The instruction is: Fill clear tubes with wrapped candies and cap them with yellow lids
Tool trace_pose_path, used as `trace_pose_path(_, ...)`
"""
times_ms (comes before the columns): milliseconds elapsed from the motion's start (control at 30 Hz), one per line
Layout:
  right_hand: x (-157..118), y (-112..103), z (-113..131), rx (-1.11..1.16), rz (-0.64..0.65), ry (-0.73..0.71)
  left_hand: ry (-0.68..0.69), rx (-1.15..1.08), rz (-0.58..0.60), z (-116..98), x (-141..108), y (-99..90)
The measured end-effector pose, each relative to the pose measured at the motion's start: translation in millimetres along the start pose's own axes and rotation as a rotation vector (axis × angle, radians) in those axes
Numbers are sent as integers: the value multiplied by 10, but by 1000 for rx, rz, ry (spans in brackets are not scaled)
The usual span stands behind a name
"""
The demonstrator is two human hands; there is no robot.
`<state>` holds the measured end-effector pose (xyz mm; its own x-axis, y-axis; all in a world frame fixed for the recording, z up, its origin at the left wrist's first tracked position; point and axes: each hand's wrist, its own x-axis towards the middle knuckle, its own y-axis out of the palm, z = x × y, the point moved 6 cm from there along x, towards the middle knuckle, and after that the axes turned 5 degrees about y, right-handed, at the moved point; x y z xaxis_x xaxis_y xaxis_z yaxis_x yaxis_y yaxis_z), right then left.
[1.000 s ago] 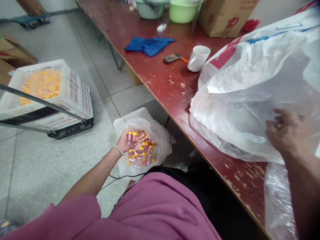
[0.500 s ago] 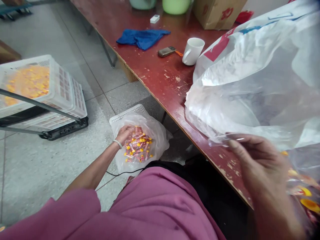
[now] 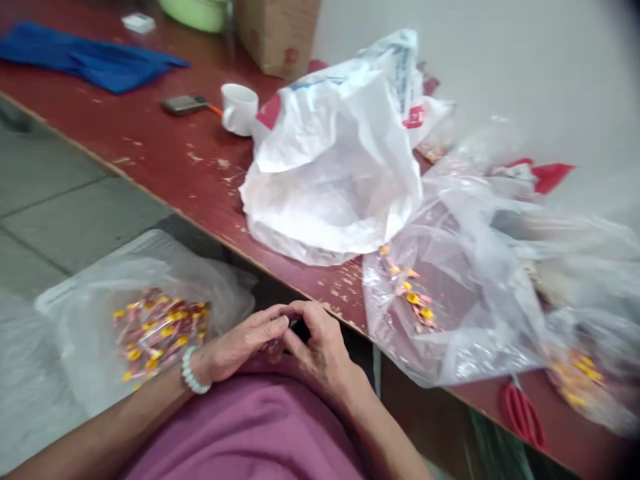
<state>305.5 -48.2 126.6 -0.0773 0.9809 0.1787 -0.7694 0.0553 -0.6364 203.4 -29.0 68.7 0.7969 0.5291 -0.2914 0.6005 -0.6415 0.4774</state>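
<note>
My left hand (image 3: 247,347), with a pale bead bracelet (image 3: 194,372) at its wrist, meets my right hand (image 3: 320,343) in front of the pink shirt. The fingers of both are curled together at the tips; what lies between them, if anything, is hidden. Below and left, a crate lined with a translucent bag (image 3: 80,333) holds many small clear tubes with yellow caps (image 3: 160,327). On the table's right, a clear plastic bag (image 3: 480,327) has several yellow-capped pieces (image 3: 413,298) in it. Beyond my hands a large white plastic bag (image 3: 335,147) gapes open.
Along the worn red table (image 3: 175,173) lie a blue cloth (image 3: 95,60), a phone (image 3: 184,105), a white mug (image 3: 240,110) and red-handled scissors (image 3: 523,413). A cardboard box (image 3: 277,37) and a green basin (image 3: 197,13) stand at the back. More filled bags (image 3: 585,373) sit far right.
My view has turned right. My left hand has left the tubes in the lined crate, and my right hand has come away from the clear plastic; both are now together at my front.
</note>
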Motion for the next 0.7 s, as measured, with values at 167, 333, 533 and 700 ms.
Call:
trace_pose_path(167, -182, -1005, -415, -142, -288, 184, 65, 93, 37, -72, 316, 244)
trace_pose_path(333, -274, -1922, -1284, -487, -472, 513, 84, 152, 35, -166, 463, 348)
trace_pose_path(533, -232, -1865, -1822, -398, -433, 591, 134, 113, 55, -205, 584, 445)
trace_pose_path(700, -330, -1855, -1688, -228, -547, 620, 152, 105, 51, -206, 619, 469)
